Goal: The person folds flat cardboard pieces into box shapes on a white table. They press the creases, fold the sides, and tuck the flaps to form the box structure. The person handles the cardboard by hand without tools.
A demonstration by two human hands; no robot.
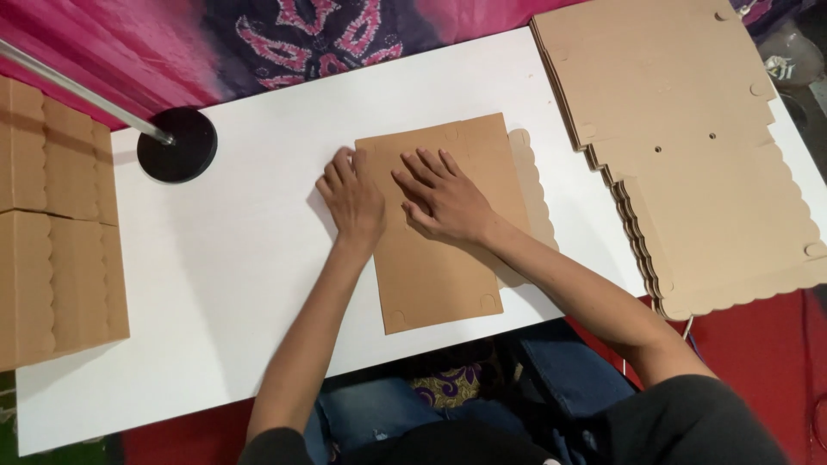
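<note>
- Your left hand (351, 196) lies flat, fingers spread, on the left edge of the cardboard sheet (448, 258) at mid-frame; it grips nothing.
- Your right hand (444, 200) presses palm-down on the same sheet just beside the left one, fingers splayed, also holding nothing.
- The sheet lies flat on the white desk (233, 258), centre of frame. One panel looks folded over, with a scalloped flap (532, 194) sticking out on its right side.
- Progress, as a judgement: early. One fold seems pressed down, but no walls stand up, so most of the shaping is left.
- Stack of flat cardboard blanks (689, 146), upper right of frame, is still unfolded.
- Finished-looking boxes (56, 215) sit at the left edge, closed; you cannot tell what is in them, if anything.
- Black round stand base (177, 145) with a metal pole sits upper left on the desk, well apart from your hands.
</note>
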